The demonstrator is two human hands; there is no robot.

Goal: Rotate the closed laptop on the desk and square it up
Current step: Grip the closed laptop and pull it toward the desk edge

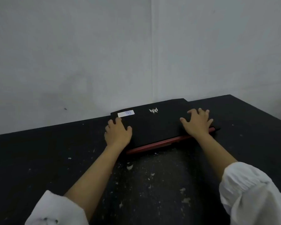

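The closed black laptop [154, 125] lies flat on the black desk [39, 159], close to the wall. A silver logo and a white sticker show on its lid, and a red strip runs along its near edge. That near edge slants a little, higher on the right. My left hand [118, 133] grips the laptop's near left corner, with the fingers over the side edge and the thumb on the lid. Fingers spread, my right hand [197, 123] lies flat on the right part of the lid, with the palm over the near edge.
A pale wall [88, 54] rises right behind the desk, and the laptop's far edge lies near it. White flecks and scuffs dot the desk surface in front of me. White sleeves cover both my forearms at the bottom of the view.
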